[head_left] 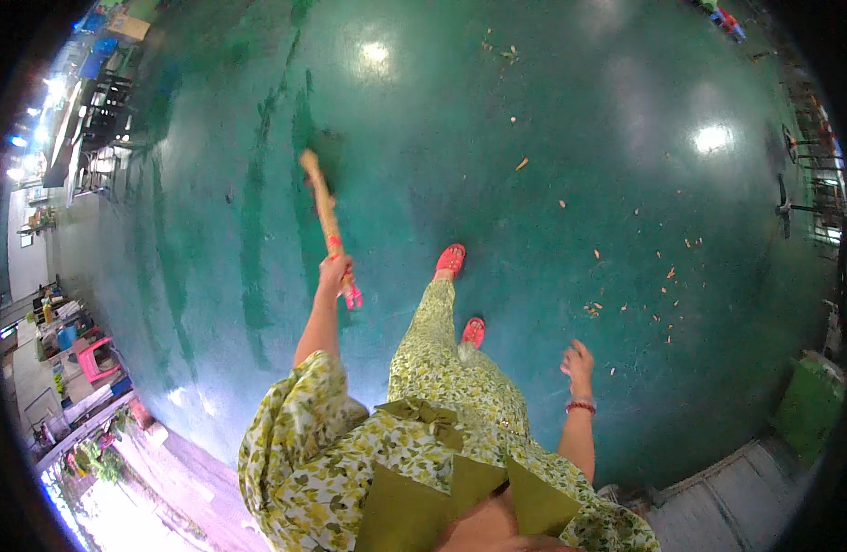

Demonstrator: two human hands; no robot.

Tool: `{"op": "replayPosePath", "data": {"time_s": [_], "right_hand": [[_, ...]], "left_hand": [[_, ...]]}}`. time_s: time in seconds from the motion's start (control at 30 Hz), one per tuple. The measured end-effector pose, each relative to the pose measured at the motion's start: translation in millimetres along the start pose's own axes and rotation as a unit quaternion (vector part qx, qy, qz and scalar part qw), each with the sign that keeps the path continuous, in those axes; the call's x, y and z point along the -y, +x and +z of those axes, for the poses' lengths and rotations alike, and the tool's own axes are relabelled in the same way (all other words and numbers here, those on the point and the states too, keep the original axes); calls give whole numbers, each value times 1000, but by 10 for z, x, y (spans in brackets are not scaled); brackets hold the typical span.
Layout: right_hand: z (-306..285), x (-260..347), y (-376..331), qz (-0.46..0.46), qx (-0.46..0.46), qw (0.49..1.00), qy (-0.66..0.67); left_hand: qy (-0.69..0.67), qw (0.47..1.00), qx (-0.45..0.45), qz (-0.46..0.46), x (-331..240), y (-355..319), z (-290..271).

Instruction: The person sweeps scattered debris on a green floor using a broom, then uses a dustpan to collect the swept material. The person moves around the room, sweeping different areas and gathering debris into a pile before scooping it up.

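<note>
My left hand grips the handle of a broom, a tan stick with a red end near my fist. The stick reaches away from me to a dark brush head on the green floor. My right hand hangs free at my side, fingers loosely apart, with a red bracelet on the wrist; it holds nothing. My feet in red sandals stand on the floor between the two hands. Small bits of litter lie scattered ahead and to the right.
Dark wet-looking streaks run along the floor at the left. Tables, chairs and a pink plastic chair stand at the far left. A green bin stands at the right, with a fan stand beyond it.
</note>
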State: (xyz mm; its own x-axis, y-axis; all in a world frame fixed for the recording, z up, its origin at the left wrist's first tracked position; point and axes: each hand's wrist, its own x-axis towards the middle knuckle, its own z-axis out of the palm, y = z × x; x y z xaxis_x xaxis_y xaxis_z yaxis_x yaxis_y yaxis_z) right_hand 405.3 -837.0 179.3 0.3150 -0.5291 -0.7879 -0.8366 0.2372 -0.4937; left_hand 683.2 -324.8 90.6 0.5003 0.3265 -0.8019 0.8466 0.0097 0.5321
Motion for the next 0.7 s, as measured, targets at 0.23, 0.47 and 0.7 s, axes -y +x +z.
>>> {"op": "replayPosePath", "data": {"time_s": [0.23, 0.47, 0.7], "right_hand": [[-616, -1323, -698, 252, -29, 967, 23], [-340, -1431, -824, 241, 58, 968, -23], [-230, -623, -393, 137, 49, 989, -8]], "left_hand": [[401, 903, 51, 147, 330, -529, 1571], [429, 853, 275, 115, 275, -1359, 2607], [80, 825, 513, -223, -200, -1561, 2963]]}}
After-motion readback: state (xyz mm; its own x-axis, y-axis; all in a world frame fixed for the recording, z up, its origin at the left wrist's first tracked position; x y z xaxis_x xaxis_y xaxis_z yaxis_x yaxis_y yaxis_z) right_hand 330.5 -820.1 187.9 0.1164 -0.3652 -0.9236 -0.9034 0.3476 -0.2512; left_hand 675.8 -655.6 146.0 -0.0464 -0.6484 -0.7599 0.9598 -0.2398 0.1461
